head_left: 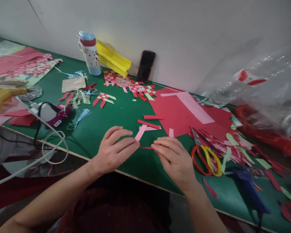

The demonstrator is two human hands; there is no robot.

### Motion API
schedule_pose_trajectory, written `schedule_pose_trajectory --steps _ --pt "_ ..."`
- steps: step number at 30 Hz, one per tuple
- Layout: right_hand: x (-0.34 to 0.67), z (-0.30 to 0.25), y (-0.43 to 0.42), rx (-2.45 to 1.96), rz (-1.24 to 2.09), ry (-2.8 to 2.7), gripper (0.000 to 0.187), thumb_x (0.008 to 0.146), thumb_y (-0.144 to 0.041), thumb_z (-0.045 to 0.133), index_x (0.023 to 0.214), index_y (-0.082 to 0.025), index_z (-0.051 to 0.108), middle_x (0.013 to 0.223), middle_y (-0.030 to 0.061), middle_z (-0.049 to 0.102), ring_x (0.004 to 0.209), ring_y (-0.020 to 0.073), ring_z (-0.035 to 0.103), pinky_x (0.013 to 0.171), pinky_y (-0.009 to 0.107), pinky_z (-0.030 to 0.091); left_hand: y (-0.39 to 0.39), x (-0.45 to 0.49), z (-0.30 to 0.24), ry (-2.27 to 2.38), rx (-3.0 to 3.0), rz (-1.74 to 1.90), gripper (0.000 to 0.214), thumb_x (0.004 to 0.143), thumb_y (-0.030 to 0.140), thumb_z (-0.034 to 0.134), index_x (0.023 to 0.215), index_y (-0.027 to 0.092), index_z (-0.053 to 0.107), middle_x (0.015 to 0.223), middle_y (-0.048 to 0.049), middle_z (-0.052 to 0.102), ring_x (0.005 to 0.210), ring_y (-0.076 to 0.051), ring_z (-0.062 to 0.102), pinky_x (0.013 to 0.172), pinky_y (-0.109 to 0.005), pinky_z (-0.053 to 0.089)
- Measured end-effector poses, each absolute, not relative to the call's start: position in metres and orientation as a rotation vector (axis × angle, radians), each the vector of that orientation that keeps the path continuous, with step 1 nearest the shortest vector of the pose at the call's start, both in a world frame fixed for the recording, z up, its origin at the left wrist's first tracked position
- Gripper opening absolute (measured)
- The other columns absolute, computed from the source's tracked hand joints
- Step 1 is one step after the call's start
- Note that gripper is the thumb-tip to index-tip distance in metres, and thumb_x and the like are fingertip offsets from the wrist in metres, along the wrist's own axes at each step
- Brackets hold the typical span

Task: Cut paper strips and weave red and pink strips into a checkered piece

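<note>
A thin red paper strip point(146, 148) stretches between my two hands above the green table. My left hand point(117, 147) pinches its left end, and a pink paper strip point(141, 132) rises from those same fingertips. At the other end, my right hand point(174, 158) is closed on the red strip. Just beyond my fingers lie two loose red strips point(149, 124) and a further pink strip point(150, 128). Large red paper sheets point(177, 115) spread behind my right hand, with a wide pink strip point(196, 108) on top.
Scissors point(207, 158) with red and yellow handles and a blue glue gun point(251, 189) lie at right, beside paper scraps. Woven paper pieces point(103, 98), tassels point(81, 118), a bottle point(91, 55) and a phone point(146, 65) stand or lie farther back. A white cable point(54, 129) crosses the left edge.
</note>
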State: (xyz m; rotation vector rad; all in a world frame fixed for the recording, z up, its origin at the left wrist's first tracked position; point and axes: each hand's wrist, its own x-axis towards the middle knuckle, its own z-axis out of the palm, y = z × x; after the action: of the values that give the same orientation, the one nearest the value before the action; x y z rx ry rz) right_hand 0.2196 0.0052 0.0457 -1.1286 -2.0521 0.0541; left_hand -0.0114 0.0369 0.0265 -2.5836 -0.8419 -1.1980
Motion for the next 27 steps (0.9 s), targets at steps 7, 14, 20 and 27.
schedule_pose_trajectory --steps 7,14,20,27 --pt "0.227 0.007 -0.017 -1.190 0.050 -2.271 0.023 0.091 -0.013 0.054 0.099 -0.023 0.072 0.092 0.0041 0.072 0.091 0.0185 0.063 0.084 0.035 0.055 0.016 -0.016 0.002 -0.818 -2.863 -0.889 0.018 0.094 0.013 0.050 0.103 0.020 0.064 0.095 0.0008 0.073 0.108 -0.021 0.058 0.102 -0.041 0.037" --pt "0.227 0.009 -0.017 -1.208 0.142 -2.270 0.019 0.092 -0.014 0.054 0.098 -0.020 0.070 0.087 0.0047 0.071 0.084 0.0178 0.062 0.078 0.034 0.054 0.014 -0.019 0.007 -1.004 -3.010 -0.822 0.027 0.089 0.016 0.055 0.115 0.020 0.060 0.093 -0.0024 0.073 0.110 -0.024 0.057 0.101 -0.044 0.037" --pt "0.227 0.023 -0.019 -1.224 0.139 -2.247 0.017 0.091 -0.017 0.056 0.097 -0.023 0.070 0.088 0.0041 0.071 0.087 0.0186 0.064 0.082 0.036 0.053 0.011 -0.020 0.002 -1.138 -3.025 -0.894 0.027 0.087 0.025 0.061 0.114 0.020 0.058 0.097 -0.0025 0.073 0.109 -0.022 0.060 0.101 -0.043 0.037" --pt "0.231 0.032 -0.023 -1.229 0.167 -2.169 0.015 0.089 -0.018 0.059 0.097 -0.025 0.070 0.087 0.0028 0.072 0.087 0.0186 0.066 0.083 0.037 0.053 0.006 -0.003 0.000 -1.171 -2.804 -1.045 0.010 0.090 0.018 0.057 0.084 0.021 0.064 0.077 0.0015 0.072 0.091 -0.018 0.066 0.097 -0.040 0.040"
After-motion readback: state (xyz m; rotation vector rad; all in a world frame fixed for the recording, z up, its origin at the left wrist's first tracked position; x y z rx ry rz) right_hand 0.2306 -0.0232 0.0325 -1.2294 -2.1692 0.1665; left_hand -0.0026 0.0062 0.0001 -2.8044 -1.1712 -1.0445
